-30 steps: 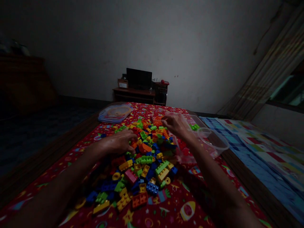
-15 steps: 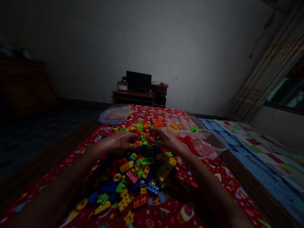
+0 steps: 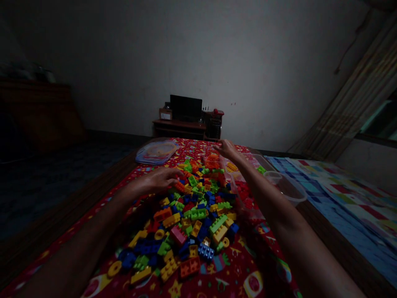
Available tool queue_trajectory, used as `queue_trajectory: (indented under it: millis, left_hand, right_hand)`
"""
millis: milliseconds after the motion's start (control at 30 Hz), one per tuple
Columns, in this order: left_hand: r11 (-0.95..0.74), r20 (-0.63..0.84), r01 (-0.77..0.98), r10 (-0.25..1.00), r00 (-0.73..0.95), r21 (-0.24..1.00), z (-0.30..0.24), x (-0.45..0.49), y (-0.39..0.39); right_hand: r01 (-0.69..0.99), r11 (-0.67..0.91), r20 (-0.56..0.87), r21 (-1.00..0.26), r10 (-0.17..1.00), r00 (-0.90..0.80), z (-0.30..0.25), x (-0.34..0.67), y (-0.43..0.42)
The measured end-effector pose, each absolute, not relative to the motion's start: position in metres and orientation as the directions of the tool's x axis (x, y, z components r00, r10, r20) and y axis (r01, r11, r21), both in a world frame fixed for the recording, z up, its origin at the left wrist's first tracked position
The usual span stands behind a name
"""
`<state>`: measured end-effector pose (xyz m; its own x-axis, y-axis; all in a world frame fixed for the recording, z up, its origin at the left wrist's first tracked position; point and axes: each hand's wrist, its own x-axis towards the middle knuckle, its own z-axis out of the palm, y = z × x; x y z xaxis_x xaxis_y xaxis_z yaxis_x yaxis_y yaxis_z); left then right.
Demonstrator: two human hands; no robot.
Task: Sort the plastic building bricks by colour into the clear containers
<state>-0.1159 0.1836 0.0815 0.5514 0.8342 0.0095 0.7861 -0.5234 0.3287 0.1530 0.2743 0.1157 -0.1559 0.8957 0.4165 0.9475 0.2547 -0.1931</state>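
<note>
A large heap of toy building bricks [image 3: 195, 213] in green, blue, yellow, orange and red spreads over the table. My left hand [image 3: 159, 179] hovers palm down at the heap's left side, fingers apart, beside an orange brick [image 3: 180, 186]; no brick shows in its grasp. Farther off, my right hand [image 3: 228, 150] is over the far-left part of a clear divided tray [image 3: 231, 178], above orange bricks [image 3: 212, 160]. Its fingers are stretched out, with no held brick visible. Other compartments hold yellow bricks [image 3: 231, 167], red bricks [image 3: 244, 191] and green bricks [image 3: 261, 169].
A clear plastic tub [image 3: 296, 192] stands to the right of the tray. Clear lids [image 3: 156, 152] lie stacked at the table's far left. A patterned red cloth [image 3: 228, 275] covers the table. Beyond are a desk with a monitor [image 3: 186, 107] and, at right, a bed [image 3: 335, 194].
My right hand has moved from the heap, where it held an orange piece, forward and right to the tray's orange compartment. My left hand stays by the heap. The view has shifted slightly.
</note>
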Motion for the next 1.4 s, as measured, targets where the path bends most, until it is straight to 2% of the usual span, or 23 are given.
queue_trajectory:
  millis: [167, 333, 467, 567, 700, 900, 1000, 1100, 1233, 1400]
  left_hand:
    - [-0.506, 0.046, 0.797, 0.852, 0.522, 0.328, 0.074, -0.118, 0.192]
    - [-0.427, 0.028, 0.868, 0.900, 0.435, 0.252, 0.072, -0.118, 0.197]
    - [-0.404, 0.019, 0.887, 0.912, 0.411, 0.224, 0.077, -0.114, 0.192]
    - [-0.379, 0.064, 0.904, 0.925, 0.374, 0.197, 0.076, -0.108, 0.189]
    - [-0.360, 0.174, 0.908, 0.929, 0.328, 0.213, 0.065, -0.104, 0.191]
    - [-0.527, 0.196, 0.795, 0.850, 0.489, 0.300, 0.053, -0.100, 0.197]
    - [-0.681, 0.284, 0.661, 0.732, 0.619, 0.315, 0.051, -0.092, 0.193]
    - [-0.760, 0.305, 0.579, 0.649, 0.697, 0.295, 0.045, -0.081, 0.186]
    - [-0.752, 0.268, 0.604, 0.658, 0.703, 0.263, 0.034, -0.069, 0.179]
    - [-0.710, 0.265, 0.673, 0.703, 0.661, 0.207, 0.031, -0.068, 0.179]
  right_hand:
    - [0.831, 0.525, 0.317, -0.182, 0.832, -0.456, 0.094, 0.115, 0.231]
    - [0.745, 0.649, 0.239, -0.156, 0.756, -0.609, 0.061, 0.082, 0.190]
    - [0.739, 0.659, 0.274, -0.137, 0.742, -0.611, 0.046, 0.081, 0.176]
    - [0.751, 0.624, 0.281, -0.216, 0.776, -0.565, 0.050, 0.092, 0.171]
    - [0.806, 0.498, 0.295, -0.321, 0.861, -0.415, 0.063, 0.113, 0.166]
    - [0.812, 0.444, 0.227, -0.379, 0.895, -0.384, 0.074, 0.136, 0.163]
    - [0.833, 0.449, 0.195, -0.324, 0.893, -0.406, 0.081, 0.139, 0.159]
    - [0.892, 0.397, 0.150, -0.218, 0.916, -0.371, 0.089, 0.142, 0.156]
    - [0.937, 0.344, 0.064, -0.062, 0.938, -0.340, 0.089, 0.148, 0.156]
    - [0.911, 0.412, 0.003, 0.003, 0.911, -0.412, 0.073, 0.145, 0.157]
